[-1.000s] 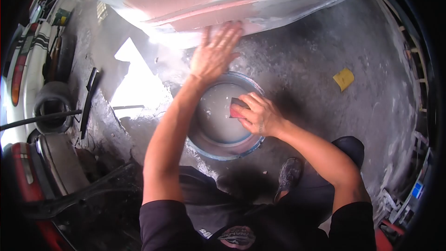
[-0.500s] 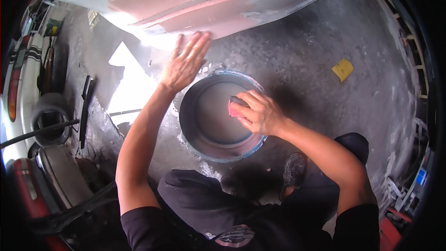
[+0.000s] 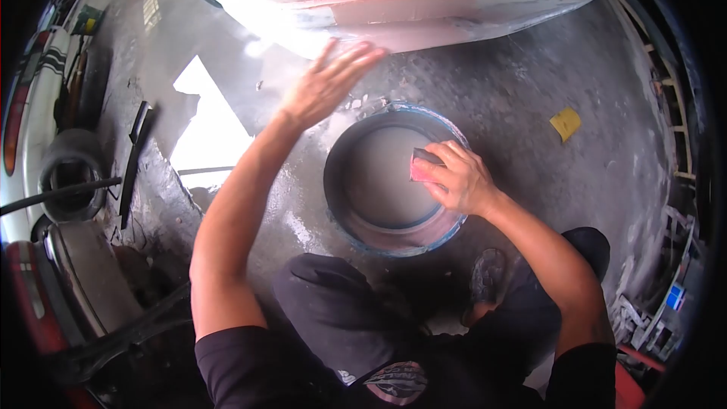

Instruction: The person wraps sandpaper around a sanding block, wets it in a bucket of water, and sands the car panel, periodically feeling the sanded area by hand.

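Observation:
A car body panel [image 3: 492, 6], white with pink filler patches, curves across the top of the head view. Just below its lower edge is my left hand [image 3: 322, 91], fingers stretched out and holding nothing; whether the fingertips touch the panel I cannot tell. My right hand [image 3: 468, 183] grips a pink sanding block [image 3: 422, 169] with a dark grey face. It hangs over a round bucket [image 3: 332, 208] with a bluish rim, which holds cloudy greyish water [image 3: 375, 174]. My fingers partly cover the block.
A yellow sheet [image 3: 565, 124] lies on the concrete floor [image 3: 530, 83] to the right. Along the left are a tyre [image 3: 73, 174], a black strip [image 3: 135, 163] and car parts with red lights. Metal racks stand at the right edge. My bent knees flank the near side.
The view has shifted, so panel and bucket sit further right. My left hand has come slightly away from the panel's lower edge. My right hand still grips the block over the bucket.

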The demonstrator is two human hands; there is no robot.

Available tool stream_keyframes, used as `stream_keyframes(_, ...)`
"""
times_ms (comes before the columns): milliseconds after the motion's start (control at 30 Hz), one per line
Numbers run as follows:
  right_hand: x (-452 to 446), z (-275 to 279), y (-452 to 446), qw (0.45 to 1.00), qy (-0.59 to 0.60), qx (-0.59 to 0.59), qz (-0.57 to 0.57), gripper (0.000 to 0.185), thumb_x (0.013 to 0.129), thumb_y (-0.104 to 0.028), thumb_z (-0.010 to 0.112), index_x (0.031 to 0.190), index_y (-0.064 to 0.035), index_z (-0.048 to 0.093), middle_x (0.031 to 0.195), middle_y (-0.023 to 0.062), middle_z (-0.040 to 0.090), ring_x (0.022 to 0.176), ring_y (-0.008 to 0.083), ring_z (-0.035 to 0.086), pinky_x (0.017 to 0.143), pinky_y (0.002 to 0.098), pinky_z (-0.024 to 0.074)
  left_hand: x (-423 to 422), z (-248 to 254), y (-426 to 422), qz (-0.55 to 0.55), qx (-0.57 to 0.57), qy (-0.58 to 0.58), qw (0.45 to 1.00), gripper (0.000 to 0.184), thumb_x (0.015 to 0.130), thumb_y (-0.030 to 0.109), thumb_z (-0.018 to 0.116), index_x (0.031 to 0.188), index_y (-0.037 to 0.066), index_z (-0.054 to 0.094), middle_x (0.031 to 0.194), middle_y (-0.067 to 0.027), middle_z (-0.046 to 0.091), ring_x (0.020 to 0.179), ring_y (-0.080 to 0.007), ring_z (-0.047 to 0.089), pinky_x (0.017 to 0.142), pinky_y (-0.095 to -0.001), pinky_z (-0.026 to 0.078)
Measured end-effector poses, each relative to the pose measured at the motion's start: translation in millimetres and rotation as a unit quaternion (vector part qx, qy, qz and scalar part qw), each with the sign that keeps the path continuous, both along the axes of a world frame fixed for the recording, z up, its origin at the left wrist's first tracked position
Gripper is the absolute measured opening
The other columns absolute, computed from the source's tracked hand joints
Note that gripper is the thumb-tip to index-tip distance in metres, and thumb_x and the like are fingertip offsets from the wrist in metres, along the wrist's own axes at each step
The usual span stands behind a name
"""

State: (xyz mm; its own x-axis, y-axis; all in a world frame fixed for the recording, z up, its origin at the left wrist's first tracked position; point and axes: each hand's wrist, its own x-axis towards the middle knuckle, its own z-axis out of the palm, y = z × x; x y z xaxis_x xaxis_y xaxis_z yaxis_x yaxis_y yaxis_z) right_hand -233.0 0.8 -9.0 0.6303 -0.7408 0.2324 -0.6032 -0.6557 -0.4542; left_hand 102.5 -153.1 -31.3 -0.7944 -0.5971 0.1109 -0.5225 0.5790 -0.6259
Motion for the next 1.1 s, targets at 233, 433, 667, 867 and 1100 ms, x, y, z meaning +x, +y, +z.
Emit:
stream_keyframes(233,-1.3,-1.1,1.9,0.999,0.038,0.017,-0.007,0.045,0.086,-0.015,0.085,0.130,-0.0151,0.080,0.134,0.0157,0.071,0.120,0.0338,0.070,0.094,0.0469,0.0632,58.9,-4.3,44.7,0.116,0.140,0.176,0.967,0.085,0.102,0.007,0.055,0.181,0.016,0.025,0.192,-0.0010,0.009,0.176,-0.0230,0.012,0.142,-0.0646,0.010)
stream_keyframes(433,2.7,3.9,4.9,0.995,0.099,0.031,-0.006,0.060,0.084,-0.016,0.087,0.142,-0.0131,0.073,0.141,0.0153,0.066,0.128,0.0349,0.066,0.101,0.0493,0.0605,-30.8,19.3,32.5,0.036,0.176,0.237,0.955,0.080,0.100,0.006,0.058,0.177,0.017,0.039,0.190,-0.0076,0.017,0.176,-0.0312,0.015,0.142,-0.0611,0.013)
stream_keyframes(667,8.9,8.6,6.0,0.988,0.152,0.018,-0.009,0.060,0.091,-0.019,0.083,0.147,-0.0062,0.066,0.140,0.0139,0.065,0.129,0.0340,0.064,0.107,0.0471,0.0584,-54.1,20.5,74.9,0.019,0.201,0.460,0.864,0.036,0.103,0.013,0.070,0.138,0.005,0.075,0.154,-0.0195,0.066,0.150,-0.0405,0.057,0.124,-0.0590,0.045)
stream_keyframes(867,9.0,8.5,7.0,0.983,0.180,0.022,-0.018,0.059,0.093,-0.019,0.082,0.148,-0.0065,0.067,0.142,0.0138,0.064,0.131,0.0334,0.063,0.111,0.0465,0.0567,-66.1,1.0,123.4,0.145,0.275,0.586,0.748,0.031,0.102,0.009,0.072,0.132,0.001,0.076,0.135,-0.0209,0.074,0.120,-0.0432,0.071,0.106,-0.0505,0.056)
stream_keyframes(1100,8.2,11.6,6.3,0.983,0.180,0.036,-0.016,0.059,0.093,-0.018,0.081,0.149,-0.0060,0.066,0.142,0.0128,0.065,0.131,0.0331,0.063,0.112,0.0458,0.0562,-66.7,4.7,145.8,0.109,0.193,0.661,0.717,0.035,0.094,-0.004,0.071,0.128,0.001,0.077,0.134,-0.0219,0.074,0.129,-0.0462,0.069,0.110,-0.0547,0.055)
